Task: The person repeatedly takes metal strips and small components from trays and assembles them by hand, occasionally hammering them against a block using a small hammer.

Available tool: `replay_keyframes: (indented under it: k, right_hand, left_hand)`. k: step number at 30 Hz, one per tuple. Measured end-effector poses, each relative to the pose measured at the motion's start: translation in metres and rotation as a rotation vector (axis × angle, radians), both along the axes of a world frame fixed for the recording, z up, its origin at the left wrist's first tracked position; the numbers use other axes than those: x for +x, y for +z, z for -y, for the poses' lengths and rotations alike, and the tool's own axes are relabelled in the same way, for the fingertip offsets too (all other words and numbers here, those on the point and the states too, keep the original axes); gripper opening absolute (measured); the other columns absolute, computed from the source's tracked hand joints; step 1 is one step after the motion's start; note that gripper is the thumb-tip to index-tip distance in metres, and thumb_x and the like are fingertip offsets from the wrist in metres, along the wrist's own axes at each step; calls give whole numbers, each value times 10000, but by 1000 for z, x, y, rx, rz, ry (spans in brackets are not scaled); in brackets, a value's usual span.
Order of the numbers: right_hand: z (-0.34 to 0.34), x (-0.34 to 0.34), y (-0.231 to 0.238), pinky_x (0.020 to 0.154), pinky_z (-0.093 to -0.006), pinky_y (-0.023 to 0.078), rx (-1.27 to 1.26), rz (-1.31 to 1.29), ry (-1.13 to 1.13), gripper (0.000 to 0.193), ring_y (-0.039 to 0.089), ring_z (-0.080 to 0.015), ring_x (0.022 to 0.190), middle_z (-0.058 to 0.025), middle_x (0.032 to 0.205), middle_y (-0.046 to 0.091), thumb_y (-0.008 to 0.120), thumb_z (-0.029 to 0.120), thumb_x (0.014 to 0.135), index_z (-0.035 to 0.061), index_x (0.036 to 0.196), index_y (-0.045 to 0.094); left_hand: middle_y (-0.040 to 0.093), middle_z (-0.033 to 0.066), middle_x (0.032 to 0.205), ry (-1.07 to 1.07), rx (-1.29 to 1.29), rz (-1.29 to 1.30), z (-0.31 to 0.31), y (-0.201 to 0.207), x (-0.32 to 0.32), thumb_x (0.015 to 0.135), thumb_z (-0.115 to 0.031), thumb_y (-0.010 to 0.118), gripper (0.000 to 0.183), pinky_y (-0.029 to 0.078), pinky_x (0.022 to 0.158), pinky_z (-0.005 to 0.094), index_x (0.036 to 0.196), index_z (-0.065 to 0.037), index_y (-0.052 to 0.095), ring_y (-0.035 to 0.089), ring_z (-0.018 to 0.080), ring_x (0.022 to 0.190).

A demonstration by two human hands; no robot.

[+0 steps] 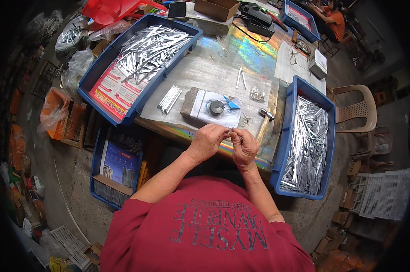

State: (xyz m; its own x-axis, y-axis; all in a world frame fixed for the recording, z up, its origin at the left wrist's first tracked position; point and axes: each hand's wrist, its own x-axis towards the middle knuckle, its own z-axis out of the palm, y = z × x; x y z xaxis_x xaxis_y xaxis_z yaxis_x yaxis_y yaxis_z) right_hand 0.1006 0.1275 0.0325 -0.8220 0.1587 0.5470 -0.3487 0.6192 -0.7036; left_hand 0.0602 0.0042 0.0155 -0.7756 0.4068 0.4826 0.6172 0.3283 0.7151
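My left hand [208, 141] and my right hand [244, 148] meet at the table's front edge, their fingertips pinched together. Whatever small thing lies between them is too small to make out. Just beyond them a block [190, 103] carries a white paper [202, 109] and a dark round cup [216, 108], with a blue scrap [232, 103] beside it. Small metal pins [246, 119] lie to the right, near a hammer [263, 125]. Left of the block is a row of silver metal strips [169, 99]. Two thin strips [241, 78] lie farther back.
Blue trays of metal strips flank me: a left tray [158, 82] and a right tray [284, 152]. A clear bag of small parts [258, 94] lies on the table [271, 140]. Farther back are a phone [176, 10] and eyeglasses [293, 58]. A plastic chair [355, 108] stands right; another person [335, 22] sits beyond.
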Motion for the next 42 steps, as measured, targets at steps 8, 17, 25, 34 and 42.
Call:
replay_keyframes:
  k: [8, 17, 25, 34, 42]
  right_hand:
    - [-5, -3, -6, 441, -198, 334, -199, 86, 22, 140, 422, -60, 485, 2, 556, 471, 560, 138, 783, 9, 732, 543]
    - [-4, -5, -2, 403, -173, 264, -725, 389, 180, 204, 346, -24, 459, 43, 522, 414, 521, 194, 815, 17, 714, 516]
    - [7, 0, 2, 404, -159, 259, -803, 437, 169, 199, 350, -18, 478, 26, 579, 438, 467, 184, 844, -3, 868, 529]
    - [0, 13, -16, 392, -150, 257, -811, 528, 195, 193, 334, -16, 445, 17, 578, 445, 433, 173, 857, 7, 863, 531]
    - [2, 14, -17, 375, -148, 251, -784, 535, 170, 205, 328, -18, 419, 14, 551, 430, 438, 181, 855, -1, 843, 530]
  left_hand:
    - [510, 90, 636, -9, -49, -115, 3, -2, -3, 663, -53, 588, 93, 401, 520, 349, 718, -45, 514, 500, 261, 597]
    - [480, 83, 615, -12, -39, -172, 11, 0, -3, 641, -36, 592, 108, 393, 491, 342, 687, -43, 495, 485, 251, 579]
    - [516, 88, 666, 212, -131, -110, 49, 4, -15, 662, -24, 562, 60, 412, 570, 337, 716, -44, 545, 508, 262, 641]
    - [544, 127, 707, 611, -438, 23, 112, -17, -61, 707, -98, 561, 76, 424, 621, 363, 738, -29, 561, 528, 301, 698]
    - [546, 151, 709, 607, -565, 52, 109, -25, -75, 697, -112, 568, 100, 430, 633, 379, 678, -19, 534, 534, 312, 707]
